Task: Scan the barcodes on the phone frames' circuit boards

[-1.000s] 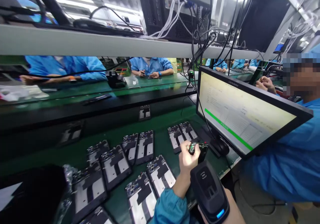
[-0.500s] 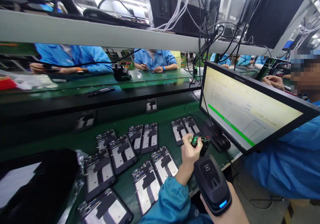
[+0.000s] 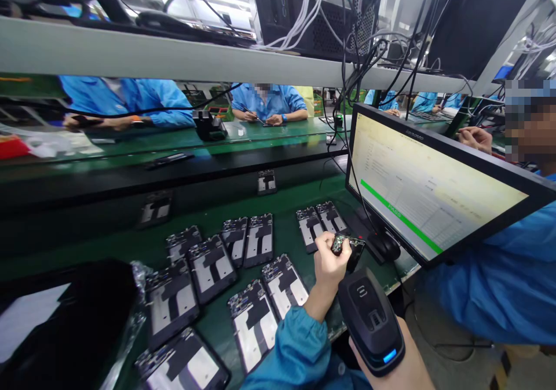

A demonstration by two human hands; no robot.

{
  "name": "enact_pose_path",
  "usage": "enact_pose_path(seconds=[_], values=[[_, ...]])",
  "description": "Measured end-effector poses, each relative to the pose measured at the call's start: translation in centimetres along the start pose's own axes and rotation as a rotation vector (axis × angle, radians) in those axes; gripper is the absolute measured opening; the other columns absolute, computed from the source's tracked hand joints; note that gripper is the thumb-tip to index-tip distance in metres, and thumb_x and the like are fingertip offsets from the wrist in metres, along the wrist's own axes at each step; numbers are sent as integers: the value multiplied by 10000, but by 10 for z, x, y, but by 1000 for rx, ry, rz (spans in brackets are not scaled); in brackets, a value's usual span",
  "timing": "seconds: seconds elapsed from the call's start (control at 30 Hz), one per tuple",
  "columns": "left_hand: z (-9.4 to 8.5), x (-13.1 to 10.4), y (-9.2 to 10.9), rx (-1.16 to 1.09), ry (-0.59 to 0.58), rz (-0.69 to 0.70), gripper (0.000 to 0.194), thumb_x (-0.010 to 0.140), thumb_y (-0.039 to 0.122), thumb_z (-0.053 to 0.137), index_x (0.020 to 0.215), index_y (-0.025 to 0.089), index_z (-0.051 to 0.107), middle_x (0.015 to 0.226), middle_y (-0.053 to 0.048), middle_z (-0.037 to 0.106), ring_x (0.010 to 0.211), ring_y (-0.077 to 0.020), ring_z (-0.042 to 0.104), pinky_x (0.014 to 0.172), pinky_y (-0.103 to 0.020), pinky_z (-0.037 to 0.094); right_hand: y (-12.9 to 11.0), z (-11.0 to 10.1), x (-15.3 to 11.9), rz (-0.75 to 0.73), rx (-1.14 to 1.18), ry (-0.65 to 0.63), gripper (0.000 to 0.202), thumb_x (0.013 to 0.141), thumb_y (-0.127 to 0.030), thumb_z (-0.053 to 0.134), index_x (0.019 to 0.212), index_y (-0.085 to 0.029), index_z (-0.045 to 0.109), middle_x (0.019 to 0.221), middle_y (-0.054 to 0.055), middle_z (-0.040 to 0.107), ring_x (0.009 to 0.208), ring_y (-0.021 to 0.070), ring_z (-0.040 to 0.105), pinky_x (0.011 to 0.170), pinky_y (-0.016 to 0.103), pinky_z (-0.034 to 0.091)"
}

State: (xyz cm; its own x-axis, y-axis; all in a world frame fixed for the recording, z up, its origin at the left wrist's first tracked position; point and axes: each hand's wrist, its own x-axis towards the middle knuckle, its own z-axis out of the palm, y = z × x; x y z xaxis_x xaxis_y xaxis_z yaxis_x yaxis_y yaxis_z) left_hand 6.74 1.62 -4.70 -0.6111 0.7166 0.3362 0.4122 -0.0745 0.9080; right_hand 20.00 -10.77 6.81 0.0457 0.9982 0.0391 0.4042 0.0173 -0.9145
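Note:
My left hand [image 3: 329, 265] is shut on a small black phone frame [image 3: 350, 243], held up with its circuit-board end showing, just left of the monitor's foot. My right hand [image 3: 406, 371] grips a black barcode scanner [image 3: 370, 319] with a blue light; its head points toward the held frame from just behind my left hand. Several more open phone frames [image 3: 254, 320] lie face-up in loose rows on the green mat [image 3: 286, 228], left of and below my left hand.
A tilted monitor [image 3: 417, 187] with a green bar stands at the right, a black mouse [image 3: 384, 246] at its base. A co-worker in blue [image 3: 499, 274] sits close on the right. A black bag-wrapped stack [image 3: 65, 320] lies at the left. A dark conveyor [image 3: 130, 175] and overhead shelf [image 3: 174, 59] run across.
The view has shifted slightly. My left hand still holds the phone frame in front of the scanner; both hands have barely moved.

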Motion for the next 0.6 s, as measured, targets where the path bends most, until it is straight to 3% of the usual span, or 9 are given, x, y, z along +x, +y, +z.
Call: enact_pose_path(seconds=[0.17, 0.4, 0.6], values=[[2, -1, -1, 22, 9, -8, 332, 776, 387, 643, 1004, 226, 462, 653, 54, 589, 567, -144, 612, 590, -247, 461, 15, 0, -3, 62, -89, 31, 271, 586, -395, 651, 816, -255, 683, 765, 42, 762, 735, 287, 740, 670, 296, 589], [1, -2, 2, 60, 13, -4, 354, 779, 420, 641, 1011, 231, 452, 696, 40, 617, 602, -161, 653, 590, -251, 465, 1, 0, 0, 61, -21, -4, 228, 605, -413, 626, 749, -249, 692, 671, 30, 726, 642, 264, 710, 644, 289, 575], [3, -2, 5, 114, 77, 5, 357, 781, 430, 637, 1012, 227, 456, 702, 22, 652, 617, -180, 681, 574, -251, 461, 19, 2, -6, 104, -124, 69, 303, 573, -415, 650, 829, -256, 681, 783, 48, 748, 763, 300, 736, 694, 315, 582]])
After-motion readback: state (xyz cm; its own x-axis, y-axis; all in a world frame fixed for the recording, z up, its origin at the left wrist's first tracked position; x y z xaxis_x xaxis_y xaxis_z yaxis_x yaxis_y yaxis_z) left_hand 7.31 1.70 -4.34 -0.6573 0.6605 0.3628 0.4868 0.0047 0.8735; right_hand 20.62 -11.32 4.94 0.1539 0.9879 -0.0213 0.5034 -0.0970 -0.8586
